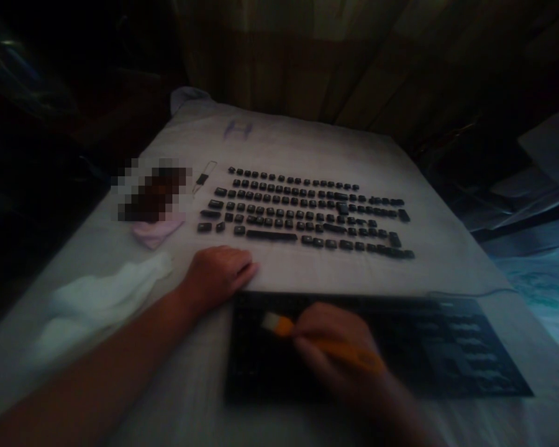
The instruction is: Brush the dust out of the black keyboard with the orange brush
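Note:
My right hand [335, 338] is closed round the orange handle of a brush [279, 324], whose pale bristles are over the left part of a black keyboard base [428, 354]. The base lies near the front edge, stripped of its keycaps at least in part; details are dark and blurred. My left hand [221, 273] rests on the cloth at the base's upper left corner, fingers curled together; whether anything is in them is hidden. Beyond both hands, loose black keycaps [279, 202] lie in several rows, with the long space bar [271, 236] in the nearest row.
A white cloth [109, 295] lies crumpled at the left, with a pink cloth [156, 231] beyond it beside a pixelated dark object [153, 192]. A wire keycap puller [203, 179] lies left of the rows. A cable [475, 293] runs right from the base across the pale sheet [307, 146].

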The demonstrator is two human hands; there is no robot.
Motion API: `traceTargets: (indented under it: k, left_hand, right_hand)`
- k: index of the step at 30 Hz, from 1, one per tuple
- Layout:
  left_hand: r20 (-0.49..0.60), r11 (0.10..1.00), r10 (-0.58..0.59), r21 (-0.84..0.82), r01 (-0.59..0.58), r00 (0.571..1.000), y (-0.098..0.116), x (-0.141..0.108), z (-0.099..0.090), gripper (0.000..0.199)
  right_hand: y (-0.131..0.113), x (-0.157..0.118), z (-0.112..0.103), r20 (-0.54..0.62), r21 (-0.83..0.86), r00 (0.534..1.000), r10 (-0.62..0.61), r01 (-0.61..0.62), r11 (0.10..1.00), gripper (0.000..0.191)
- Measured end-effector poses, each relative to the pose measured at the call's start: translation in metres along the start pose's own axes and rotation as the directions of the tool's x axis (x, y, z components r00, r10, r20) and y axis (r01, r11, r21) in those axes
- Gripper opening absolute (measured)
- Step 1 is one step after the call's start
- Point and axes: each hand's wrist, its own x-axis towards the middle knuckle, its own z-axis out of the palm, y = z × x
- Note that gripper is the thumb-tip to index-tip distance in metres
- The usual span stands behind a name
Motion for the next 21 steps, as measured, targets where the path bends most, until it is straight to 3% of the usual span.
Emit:
traceTargets:
  k: [14, 21]
  left_hand:
    - [0.017, 1.000, -0.007, -0.018, 0.007, 1.000, 0.0003, 0.0005, -0.0003, 0.035]
    - [0.003, 1.000, -0.001, -0.002, 0.001, 1.000, 0.0006, 0.0010, -0.0020, 0.037]
  right_hand:
    - [-0.0008, -0.0015, 0.0052, -0.009, 0.073, 1.000, 0.015, -0.015, 0.997, 0.012]
    - [-0.0067, -0.0014, -0.0015, -0.013, 0.032, 0.999, 0.040, -0.039, 0.999, 0.015]
